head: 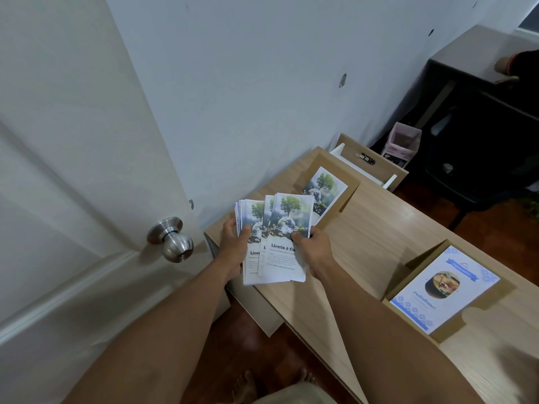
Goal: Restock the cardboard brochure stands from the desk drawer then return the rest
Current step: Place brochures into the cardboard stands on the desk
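Over the desk's [364, 240] left end | left hand [234, 247] grips a brochure stack [253, 252] | right hand [312, 246] pinches fanned tree brochures [287, 228] | near the far cardboard stand [344, 185]

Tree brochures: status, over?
Left hand and right hand both grip fanned tree brochures. Far stand already stocked. Drawer open. Nothing in the way.
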